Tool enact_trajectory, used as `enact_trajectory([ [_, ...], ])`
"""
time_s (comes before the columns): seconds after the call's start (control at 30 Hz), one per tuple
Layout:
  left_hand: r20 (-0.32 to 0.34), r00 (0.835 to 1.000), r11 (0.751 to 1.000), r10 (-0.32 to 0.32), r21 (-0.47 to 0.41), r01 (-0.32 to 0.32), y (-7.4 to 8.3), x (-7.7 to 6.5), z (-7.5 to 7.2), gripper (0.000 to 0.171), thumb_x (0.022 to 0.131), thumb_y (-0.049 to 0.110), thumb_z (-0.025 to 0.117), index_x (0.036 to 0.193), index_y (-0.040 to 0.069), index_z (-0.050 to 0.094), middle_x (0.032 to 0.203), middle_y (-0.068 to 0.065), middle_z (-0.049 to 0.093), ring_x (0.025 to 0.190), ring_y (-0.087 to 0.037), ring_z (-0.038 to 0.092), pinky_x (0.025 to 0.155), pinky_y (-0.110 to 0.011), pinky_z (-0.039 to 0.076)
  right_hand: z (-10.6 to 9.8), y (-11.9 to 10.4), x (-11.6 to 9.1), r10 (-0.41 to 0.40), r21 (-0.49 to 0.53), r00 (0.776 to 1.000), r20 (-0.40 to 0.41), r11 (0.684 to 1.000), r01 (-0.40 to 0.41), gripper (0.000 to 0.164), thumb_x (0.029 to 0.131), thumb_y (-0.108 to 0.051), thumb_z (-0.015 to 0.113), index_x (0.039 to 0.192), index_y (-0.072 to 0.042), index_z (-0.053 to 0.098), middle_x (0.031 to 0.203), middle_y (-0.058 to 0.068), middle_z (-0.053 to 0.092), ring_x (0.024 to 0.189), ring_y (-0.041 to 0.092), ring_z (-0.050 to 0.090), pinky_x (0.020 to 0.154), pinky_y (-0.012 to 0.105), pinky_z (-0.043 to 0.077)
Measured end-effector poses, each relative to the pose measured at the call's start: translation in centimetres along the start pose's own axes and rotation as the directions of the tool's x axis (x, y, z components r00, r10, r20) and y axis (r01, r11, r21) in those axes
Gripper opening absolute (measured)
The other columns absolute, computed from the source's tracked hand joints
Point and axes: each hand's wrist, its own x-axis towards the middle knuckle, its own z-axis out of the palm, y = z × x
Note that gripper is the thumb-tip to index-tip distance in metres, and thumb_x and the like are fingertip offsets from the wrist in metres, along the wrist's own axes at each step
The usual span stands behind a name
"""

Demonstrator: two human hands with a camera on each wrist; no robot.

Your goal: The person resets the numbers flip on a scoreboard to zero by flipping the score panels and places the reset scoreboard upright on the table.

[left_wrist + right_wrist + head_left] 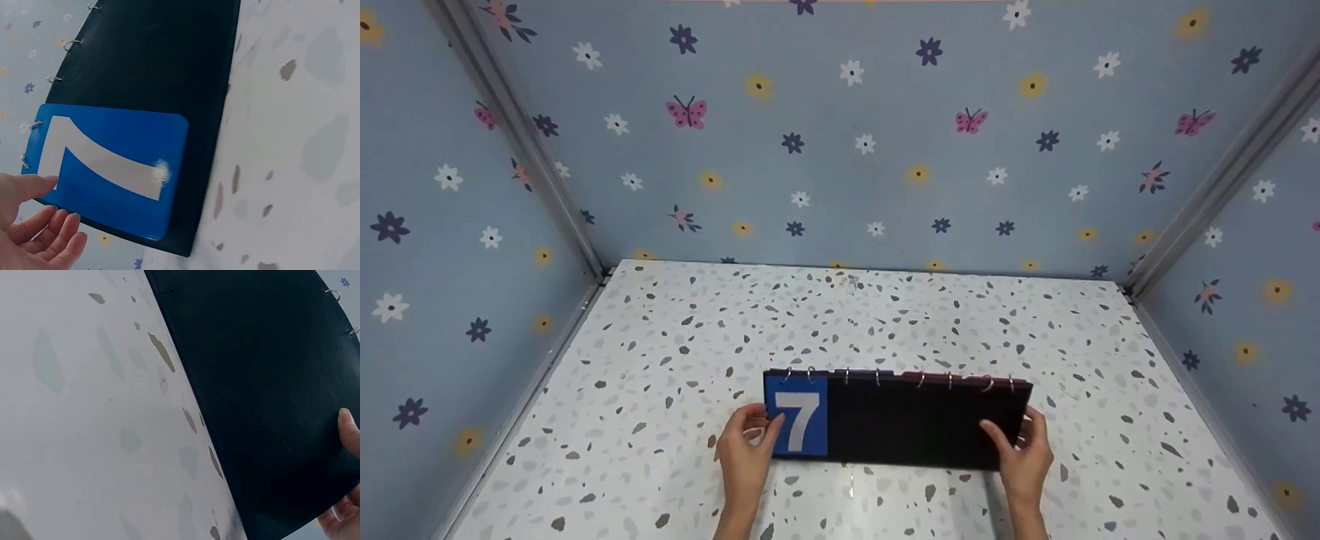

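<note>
A long black flip scoreboard [911, 424] faces me near the front of the table, metal rings along its top edge. At its left end hangs a blue number card [135, 208] with a white 7; the rest of the face is plain black. My left hand [748, 446] grips the left end, thumb on the blue card and fingers behind the edge. At the other end my right hand [1026, 454] pinches the board, its thumb [347, 424] on the black face and its fingers around the back. Dark red edges show behind the top right rings.
The board is over a white speckled tabletop [840, 322]. Blue panels [840, 157] with flowers and butterflies enclose the back and both sides, with grey metal posts [521, 135] at the corners.
</note>
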Motion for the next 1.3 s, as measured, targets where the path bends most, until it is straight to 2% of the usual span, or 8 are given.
enact_trajectory([
  [0.3,-0.059,0.998,1.000,-0.029,-0.009,0.029,-1.2,-0.1,0.9,0.032,0.062,0.010,0.082,0.081,0.000,0.059,0.073,-0.006,0.059,0.066,-0.018,0.056,0.058,-0.026,0.044,0.0,-0.2,0.0,0.029,-0.005,1.000,-0.001,1.000,-0.029,0.053,0.064,-0.025,0.082,0.109,-0.016,0.056,0.079,-0.004,0.063,0.067,0.006,0.057,0.058,0.014,0.044],
  [0.6,-0.066,0.996,0.998,-0.062,-0.002,0.062,-1.7,0.2,1.1,0.027,0.061,0.007,0.082,0.073,0.000,0.059,0.068,-0.006,0.057,0.059,-0.015,0.053,0.053,-0.021,0.042,-1.3,-6.1,0.3,0.160,-0.004,0.986,0.041,0.987,-0.160,0.051,0.064,-0.011,0.082,0.107,-0.002,0.055,0.078,0.011,0.062,0.067,0.005,0.055,0.060,0.009,0.042],
  [0.7,-0.049,0.996,0.998,-0.070,0.003,0.070,-1.5,0.3,0.8,0.025,0.062,0.008,0.082,0.073,-0.002,0.061,0.067,-0.006,0.058,0.058,-0.014,0.052,0.052,-0.021,0.042,-1.6,-6.9,0.5,0.188,-0.018,0.981,0.051,0.982,-0.187,0.050,0.065,-0.010,0.081,0.108,-0.002,0.055,0.080,0.012,0.063,0.068,0.005,0.055,0.061,0.010,0.042],
  [0.83,-0.043,0.997,0.997,-0.069,0.042,0.071,-1.1,0.1,0.3,0.022,0.063,0.008,0.081,0.074,-0.003,0.065,0.066,-0.006,0.060,0.057,-0.014,0.052,0.052,-0.021,0.042,-1.6,-7.1,0.5,0.201,-0.029,0.978,0.059,0.979,-0.199,0.050,0.066,-0.010,0.080,0.108,-0.001,0.055,0.082,0.014,0.063,0.069,0.004,0.055,0.061,0.011,0.042],
  [0.93,-0.047,0.998,0.993,-0.034,0.114,0.039,-0.8,0.0,0.0,0.019,0.065,0.009,0.080,0.077,-0.002,0.069,0.067,-0.005,0.062,0.058,-0.013,0.051,0.054,-0.023,0.042,-1.6,-7.0,0.5,0.204,-0.030,0.977,0.060,0.979,-0.202,0.050,0.066,-0.010,0.081,0.108,-0.002,0.055,0.082,0.013,0.063,0.069,0.003,0.054,0.060,0.011,0.042],
  [1.07,-0.031,1.000,0.983,0.000,0.182,0.006,0.0,-0.3,-0.5,0.027,0.067,0.010,0.078,0.089,-0.001,0.068,0.069,-0.004,0.061,0.060,-0.013,0.051,0.062,-0.030,0.041,-1.5,-6.9,0.5,0.199,-0.011,0.978,0.056,0.980,-0.198,0.050,0.065,-0.008,0.081,0.107,-0.002,0.055,0.081,0.012,0.064,0.069,0.006,0.055,0.060,0.012,0.043],
  [1.17,0.002,1.000,0.983,-0.025,0.185,0.025,0.6,-0.5,-1.0,0.033,0.068,0.010,0.078,0.094,-0.002,0.059,0.069,-0.002,0.059,0.061,-0.013,0.051,0.063,-0.031,0.041,-1.4,-6.6,0.5,0.193,-0.004,0.980,0.046,0.981,-0.193,0.050,0.065,-0.008,0.081,0.108,-0.002,0.055,0.081,0.012,0.063,0.070,0.008,0.056,0.061,0.012,0.043],
  [1.3,0.073,0.996,0.991,-0.046,0.126,0.037,1.1,-0.7,-1.8,0.031,0.071,0.008,0.076,0.089,0.003,0.051,0.070,-0.001,0.056,0.062,-0.012,0.051,0.059,-0.027,0.044,-0.9,-4.9,0.3,0.181,0.018,0.983,0.027,0.983,-0.181,0.052,0.064,-0.014,0.082,0.108,-0.005,0.056,0.081,0.010,0.063,0.070,0.010,0.057,0.061,0.012,0.043],
])
